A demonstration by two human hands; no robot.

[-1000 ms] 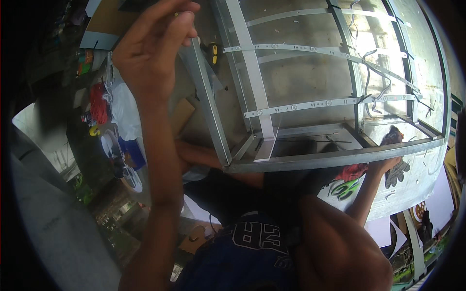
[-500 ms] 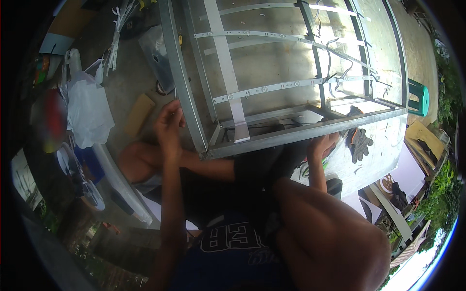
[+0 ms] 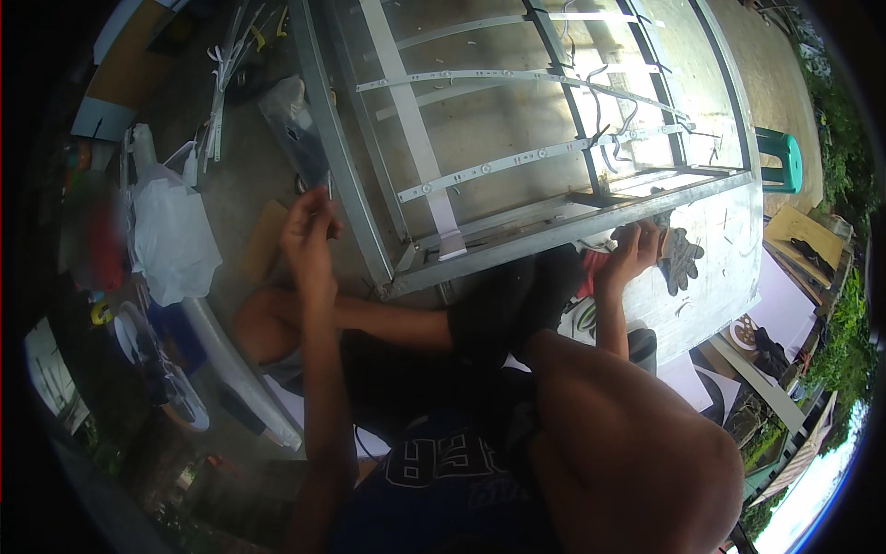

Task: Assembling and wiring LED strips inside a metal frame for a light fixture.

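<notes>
- Frame [image 3: 554,233]: head view; grey metal, set directly in front of the person, upper part running out past the top edge. Near bar slants up to the right; left bar [image 3: 341,148] meets it at the lower left corner.
- Light strips [image 3: 489,169]: narrow and white, with small round lenses; they span the frame from left to right, one above another, and cross over dark crossbars [image 3: 570,102].
- Flat strip [image 3: 412,120]: plain white, running lengthwise inside the left bar, its lower end close to the near bar.
- Wires [image 3: 598,115]: grey, looped loosely around the strips at the right-hand crossbars.
- Left hand [image 3: 312,231]: located outside the left bar, just beside it, fingers bent and thumb near the fingertips. A thin pale sliver shows at the fingertips; whether it is gripped cannot be told.
- Right hand [image 3: 632,254]: located at the near bar, right of its middle, fingers curled. Contact with the bar and any held item cannot be confirmed.
- Glove [image 3: 681,263]: grey, lying just right of the right hand.
- Red item [image 3: 591,270]: located just left of the right hand; kind unclear.
- White bag [image 3: 175,235]: plastic, well left of the left hand.
- Stool [image 3: 786,162]: green, beyond the frame's right side.
</notes>
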